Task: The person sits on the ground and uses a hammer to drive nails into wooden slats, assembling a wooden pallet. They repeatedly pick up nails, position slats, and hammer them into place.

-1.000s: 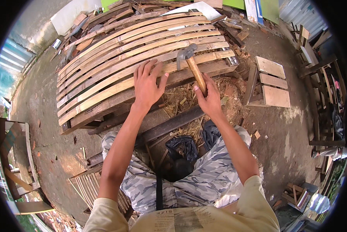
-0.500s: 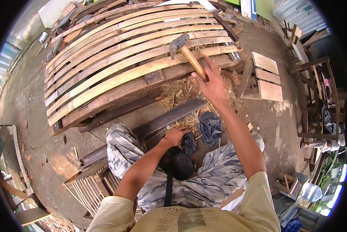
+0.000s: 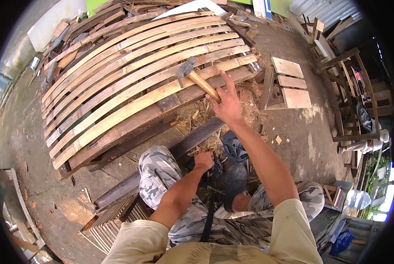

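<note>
My right hand (image 3: 226, 104) is closed around the lower end of a hammer's wooden handle, with one finger stretched forward. The claw hammer (image 3: 201, 80) has a dark metal head, which appears over the near slats of a slatted bamboo panel (image 3: 131, 103). Close to my body, my left hand (image 3: 204, 160) is curled beside dark crumpled plastic; what its fingers hold is hidden. A dark plastic bag (image 3: 234, 147) lies right of that hand. Below the bag is my foot in a dark clog (image 3: 236, 179). A dark wooden beam (image 3: 196, 137) crosses the ground beyond my left hand.
Wood shavings (image 3: 192, 115) litter the ground by the panel. A small slatted wooden piece (image 3: 289, 83) lies to the right. Scrap wood (image 3: 100, 22) is heaped behind the panel. A wooden frame (image 3: 355, 97) stands far right; a slatted wooden piece (image 3: 111, 226) is at lower left.
My right hand has drawn slightly nearer with the hammer, whose head has dropped lower over the slats. The fingers of my left hand have curled in. My clog has come into sight.
</note>
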A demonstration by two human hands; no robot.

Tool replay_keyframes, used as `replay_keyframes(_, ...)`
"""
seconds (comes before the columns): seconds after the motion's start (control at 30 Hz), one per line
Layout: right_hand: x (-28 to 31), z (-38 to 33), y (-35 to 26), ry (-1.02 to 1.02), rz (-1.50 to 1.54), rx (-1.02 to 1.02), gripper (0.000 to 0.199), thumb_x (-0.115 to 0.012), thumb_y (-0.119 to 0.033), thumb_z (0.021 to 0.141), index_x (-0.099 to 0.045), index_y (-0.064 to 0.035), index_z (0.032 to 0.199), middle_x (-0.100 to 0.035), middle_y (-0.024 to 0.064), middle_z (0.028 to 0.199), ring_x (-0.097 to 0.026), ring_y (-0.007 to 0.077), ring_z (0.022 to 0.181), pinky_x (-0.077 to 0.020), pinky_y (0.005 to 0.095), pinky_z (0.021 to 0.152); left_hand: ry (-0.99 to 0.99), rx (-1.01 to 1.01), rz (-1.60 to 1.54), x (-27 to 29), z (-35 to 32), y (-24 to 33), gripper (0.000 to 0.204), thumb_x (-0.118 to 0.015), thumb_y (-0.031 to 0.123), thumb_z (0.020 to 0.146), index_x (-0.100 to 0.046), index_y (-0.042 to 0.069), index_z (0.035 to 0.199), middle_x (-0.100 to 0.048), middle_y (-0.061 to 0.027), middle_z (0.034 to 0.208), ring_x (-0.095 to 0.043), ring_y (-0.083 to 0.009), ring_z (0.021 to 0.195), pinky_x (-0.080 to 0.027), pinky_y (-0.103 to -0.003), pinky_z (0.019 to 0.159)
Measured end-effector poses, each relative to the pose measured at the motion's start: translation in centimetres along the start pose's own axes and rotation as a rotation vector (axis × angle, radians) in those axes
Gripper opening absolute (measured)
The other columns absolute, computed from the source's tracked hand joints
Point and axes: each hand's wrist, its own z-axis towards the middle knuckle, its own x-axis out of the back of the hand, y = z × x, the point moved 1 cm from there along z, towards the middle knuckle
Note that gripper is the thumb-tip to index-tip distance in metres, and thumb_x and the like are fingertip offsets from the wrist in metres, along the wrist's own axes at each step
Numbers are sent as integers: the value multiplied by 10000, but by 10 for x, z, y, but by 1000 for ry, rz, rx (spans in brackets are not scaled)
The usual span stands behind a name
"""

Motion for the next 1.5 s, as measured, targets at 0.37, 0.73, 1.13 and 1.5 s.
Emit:
replay_keyframes(0.37,42,14,19,-241,-156,95,275,-785,-220,824,-671,-32,989,-369,124,1554,-440,366,1368,-405,579,1051,146,-2,-267,58,32,27,229,-612,265,956,-703,194,1154,-743,-138,1010,-686,-385,973,-540,-506,835)
replay_keyframes(0.73,61,36,58,-368,53,355,274,-784,-182,820,-642,-8,977,-390,145,1540,-476,386,1303,-459,554,1013,489,-49,-357,91,34,64,280,-670,252,924,-703,89,1150,-749,-143,1027,-702,-357,977,-545,-465,851)
replay_keyframes(1.13,45,15,77,-376,207,376,295,-823,-97,750,-639,-12,965,-391,146,1560,-333,341,1470,-528,435,1021,842,582,-584,12,-48,56,252,-657,281,948,-706,69,1075,-734,-197,973,-697,-403,936,-544,-465,808)
replay_keyframes(1.5,43,15,76,-367,114,390,275,-854,-114,718,-682,-26,914,-370,163,1578,-337,363,1463,-550,419,982,663,807,-610,-23,-16,40,267,-667,230,901,-714,84,1120,-734,-175,1042,-689,-388,1002,-541,-490,864)
